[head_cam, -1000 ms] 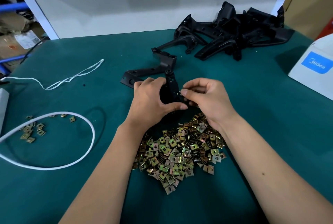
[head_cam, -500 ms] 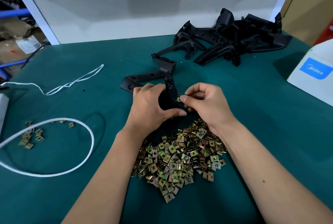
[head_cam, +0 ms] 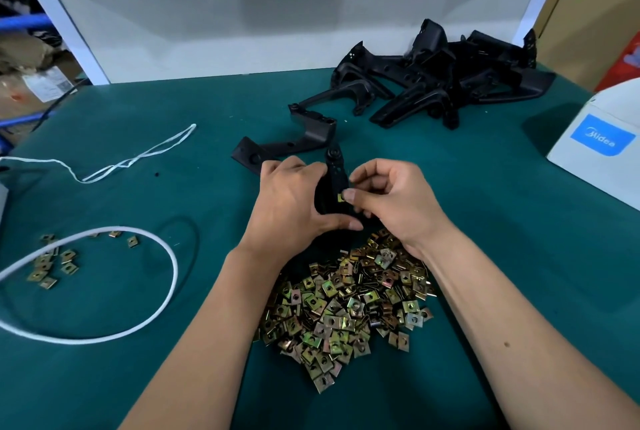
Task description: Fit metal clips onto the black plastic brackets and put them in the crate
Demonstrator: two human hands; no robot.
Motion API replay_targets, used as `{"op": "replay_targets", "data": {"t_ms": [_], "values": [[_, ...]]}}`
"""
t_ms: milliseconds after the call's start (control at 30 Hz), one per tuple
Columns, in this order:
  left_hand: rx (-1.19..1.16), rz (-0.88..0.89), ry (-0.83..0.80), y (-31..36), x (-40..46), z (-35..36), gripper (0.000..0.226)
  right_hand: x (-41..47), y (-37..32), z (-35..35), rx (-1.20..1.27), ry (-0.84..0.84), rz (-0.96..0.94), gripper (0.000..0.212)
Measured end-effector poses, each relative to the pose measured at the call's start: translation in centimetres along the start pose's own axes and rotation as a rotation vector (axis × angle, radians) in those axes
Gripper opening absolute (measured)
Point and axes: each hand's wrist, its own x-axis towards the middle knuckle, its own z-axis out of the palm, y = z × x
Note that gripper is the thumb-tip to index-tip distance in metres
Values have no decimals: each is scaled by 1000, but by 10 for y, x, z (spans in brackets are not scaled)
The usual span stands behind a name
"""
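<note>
Black plastic bracket [head_cam: 335, 183] stands almost upright between both hands, above the green table [head_cam: 502, 256]. The left hand [head_cam: 294, 202] is curled round its lower part and grips it. The right hand [head_cam: 391, 201] pinches a small metal clip [head_cam: 341, 197] with thumb and forefinger, right against the bracket's edge. Just below the hands lies a heap of clips [head_cam: 346, 308]. More brackets [head_cam: 436, 83] are piled far behind, and one bracket [head_cam: 294, 142] lies near the left hand.
</note>
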Motion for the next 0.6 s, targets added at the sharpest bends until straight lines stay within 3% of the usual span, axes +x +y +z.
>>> {"op": "replay_targets", "data": {"t_ms": [100, 167, 267, 600], "values": [[60, -61, 16, 4, 2, -1, 75, 0, -2, 2, -18, 87, -15, 12], [115, -103, 57, 10, 2, -1, 74, -2, -5, 1, -157, 89, -51, 4], [164, -133, 131, 18, 1, -2, 58, -7, -10, 3, -316, 36, -101, 18], [283, -144, 120, 60, 7, -5, 33, -12, -22, -6, -507, 212, -130, 28]]}}
